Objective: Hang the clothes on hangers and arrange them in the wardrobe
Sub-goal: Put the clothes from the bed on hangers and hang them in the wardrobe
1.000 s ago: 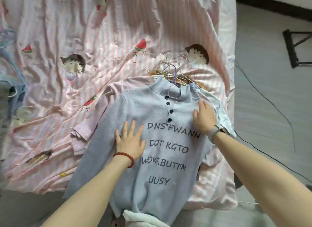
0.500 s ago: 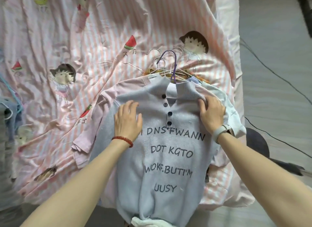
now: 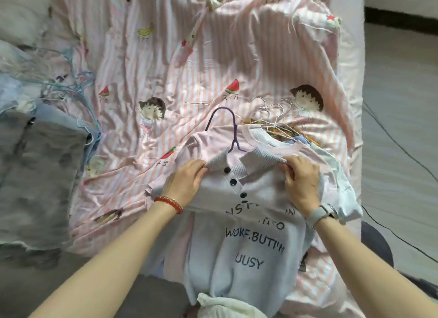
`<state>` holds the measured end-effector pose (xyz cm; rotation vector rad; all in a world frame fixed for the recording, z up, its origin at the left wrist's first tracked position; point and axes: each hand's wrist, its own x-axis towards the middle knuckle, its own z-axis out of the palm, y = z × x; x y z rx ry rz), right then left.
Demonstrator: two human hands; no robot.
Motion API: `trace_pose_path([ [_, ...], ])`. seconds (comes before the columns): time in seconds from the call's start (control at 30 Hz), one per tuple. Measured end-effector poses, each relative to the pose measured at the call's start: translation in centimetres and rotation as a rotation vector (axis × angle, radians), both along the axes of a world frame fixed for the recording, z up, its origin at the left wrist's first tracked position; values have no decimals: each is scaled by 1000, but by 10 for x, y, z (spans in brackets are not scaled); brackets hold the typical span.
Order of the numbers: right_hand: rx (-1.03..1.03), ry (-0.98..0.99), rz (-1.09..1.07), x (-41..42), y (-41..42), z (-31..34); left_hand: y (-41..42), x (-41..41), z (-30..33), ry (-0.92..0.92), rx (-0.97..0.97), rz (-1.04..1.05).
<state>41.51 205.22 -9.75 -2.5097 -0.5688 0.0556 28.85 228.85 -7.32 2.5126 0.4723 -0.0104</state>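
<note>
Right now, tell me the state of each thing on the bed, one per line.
Grey sweater: lying flat, collar open, placket unbuttoned.
Purple hanger: inside the sweater's neck, hook sticking out.
Left hand: gripping the collar.
Right hand: gripping the collar.
White wire hangers: bunched in the garments underneath.

The grey sweater (image 3: 248, 258) shows dark printed words below the right hand (image 3: 302, 184): "WOKF.BUTI'M", then "UUSY" under it. The upper lines are folded and not readable.

Purple hanger (image 3: 231, 130) shoulders hidden inside sweater (image 3: 246, 242); upper print lines folded, unreadable.
</note>
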Motion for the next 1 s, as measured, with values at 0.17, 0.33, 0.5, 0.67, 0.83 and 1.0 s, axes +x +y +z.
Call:
trace_pose_path([
  [0.17, 11, 43, 355, -58, 81, 28, 43, -122, 33, -1, 67, 357],
  [0.33, 37, -38, 717, -137, 179, 63, 66, -264, 64, -85, 93, 797],
  [0.5, 76, -153, 1112, -263, 248, 96, 51, -420, 96, -156, 181, 1155],
  [0.67, 170, -274, 1511, -414, 286, 135, -1, -571, 121, -156, 364, 1492],
  [0.83, 275, -238, 1962, -566, 285, 168, -87, -698, 142, -160, 458, 1789],
  [1.0, 360, -221, 2259, -692, 262, 189, -174, -782, 163, -161, 583, 2072],
])
